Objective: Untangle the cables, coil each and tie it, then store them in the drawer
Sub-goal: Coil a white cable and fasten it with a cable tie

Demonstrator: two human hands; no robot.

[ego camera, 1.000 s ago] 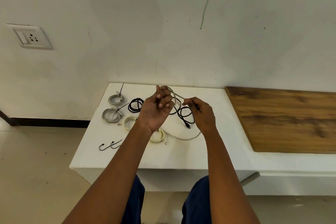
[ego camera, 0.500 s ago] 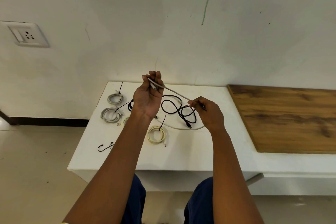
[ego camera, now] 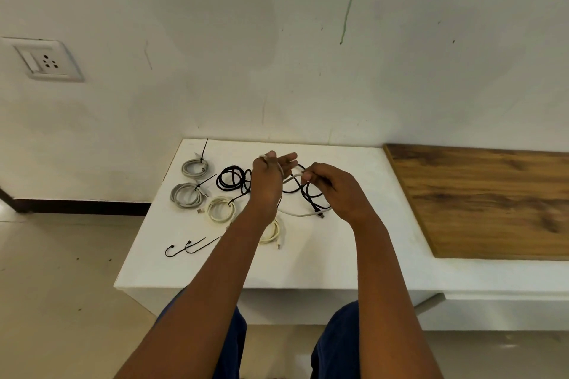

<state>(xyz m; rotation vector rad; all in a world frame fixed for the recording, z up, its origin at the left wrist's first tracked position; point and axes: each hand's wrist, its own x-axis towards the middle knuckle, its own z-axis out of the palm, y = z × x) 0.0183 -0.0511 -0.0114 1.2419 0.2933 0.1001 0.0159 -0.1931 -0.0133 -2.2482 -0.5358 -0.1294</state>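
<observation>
Grey-white cable [ego camera: 303, 214] runs between both raised hands above white table [ego camera: 338, 255]: left hand [ego camera: 266, 181] holds it looped over mostly straight fingers, thumb on it; right hand [ego camera: 331, 186] pinches it just beside. Slack droops onto table near loose black cable [ego camera: 311, 194].

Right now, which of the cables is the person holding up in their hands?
The loose pale grey cable. Both the left hand and the right hand hold it. The other cables lie on the white table.
</observation>
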